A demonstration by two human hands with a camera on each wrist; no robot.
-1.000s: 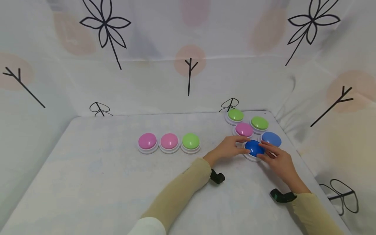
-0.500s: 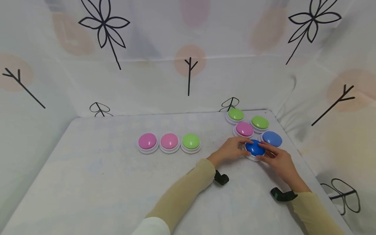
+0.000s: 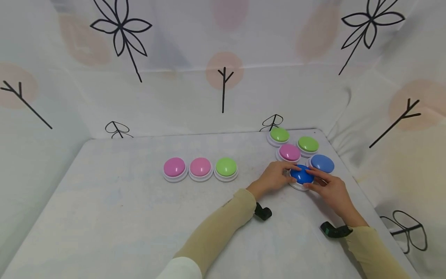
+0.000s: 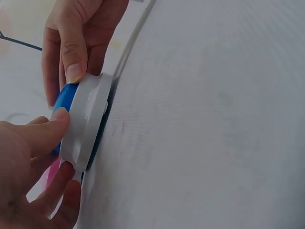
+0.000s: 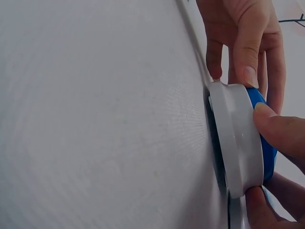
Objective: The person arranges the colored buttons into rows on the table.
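A dark blue push button point(image 3: 302, 174) with a round white base is at the table's right side, between both hands. From its left, my left hand point(image 3: 273, 177) grips it, thumb on the dome's near edge. My right hand point(image 3: 332, 193) holds it from the right with thumb and fingers. In the left wrist view, the white base point(image 4: 86, 126) shows side-on, with a dark gap or shadow beneath it. The right wrist view shows the same base point(image 5: 236, 138) low over the tabletop; whether it touches cannot be told.
Close behind stand a lighter blue button point(image 3: 322, 163), a magenta one point(image 3: 289, 152) and two green ones point(image 3: 279, 134) point(image 3: 308, 143). Left of the hands, a magenta point(image 3: 174, 167), a pink point(image 3: 200, 167) and a green button point(image 3: 226, 167) form a row on the white table point(image 3: 115, 217).
My left forearm has shifted slightly right since the earliest frame. Both hands stay on the dark blue button, which has hardly moved.
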